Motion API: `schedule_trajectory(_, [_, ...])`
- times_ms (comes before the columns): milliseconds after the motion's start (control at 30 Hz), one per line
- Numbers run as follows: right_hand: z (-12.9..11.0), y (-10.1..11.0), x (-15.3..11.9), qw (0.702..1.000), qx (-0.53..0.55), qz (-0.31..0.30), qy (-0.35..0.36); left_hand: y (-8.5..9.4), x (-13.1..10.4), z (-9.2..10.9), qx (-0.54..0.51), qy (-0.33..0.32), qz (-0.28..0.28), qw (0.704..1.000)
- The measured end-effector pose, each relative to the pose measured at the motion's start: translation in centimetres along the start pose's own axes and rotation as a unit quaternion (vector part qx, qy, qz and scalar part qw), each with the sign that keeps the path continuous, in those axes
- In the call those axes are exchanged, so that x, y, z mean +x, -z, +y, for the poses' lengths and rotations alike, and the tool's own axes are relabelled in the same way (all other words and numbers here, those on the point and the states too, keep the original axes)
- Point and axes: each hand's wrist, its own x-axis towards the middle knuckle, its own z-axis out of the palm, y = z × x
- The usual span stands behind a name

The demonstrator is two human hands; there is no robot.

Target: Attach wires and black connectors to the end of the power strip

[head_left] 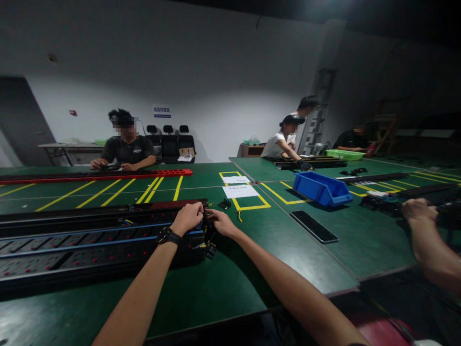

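Observation:
Several long black power strips [79,257] with rows of sockets and small red parts lie side by side on the green table, reaching in from the left. My left hand [188,217], a black watch on its wrist, is closed over the right end of the farther strip. From the right, my right hand [222,223] meets that same end, fingers pinched together. What lies between those fingers is too small and dark to make out. Loose wires and a small black end piece [211,252] hang at the nearer strip's end. Part of the strip end is hidden beneath my hands.
To the right are a phone [314,226] and a blue bin [321,189]. Paper sheets [240,191], a small black part [225,203] and a yellow-black piece [239,216] lie ahead. A co-worker's arm [428,235] reaches in at right; other people sit across the table.

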Motion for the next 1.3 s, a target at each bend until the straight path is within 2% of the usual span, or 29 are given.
schedule_trajectory(500, [0.2, 0.0, 0.08, 1.0, 0.013, -0.007, -0.001, -0.31, 0.07, -0.22, 0.007, -0.005, 0.009, 1.0])
schedule_trajectory(1300, [-0.51, -0.02, -0.17, 1.0, -0.003, 0.007, -0.005, 0.28, -0.14, 0.3, 0.001, 0.002, -0.002, 1.0])
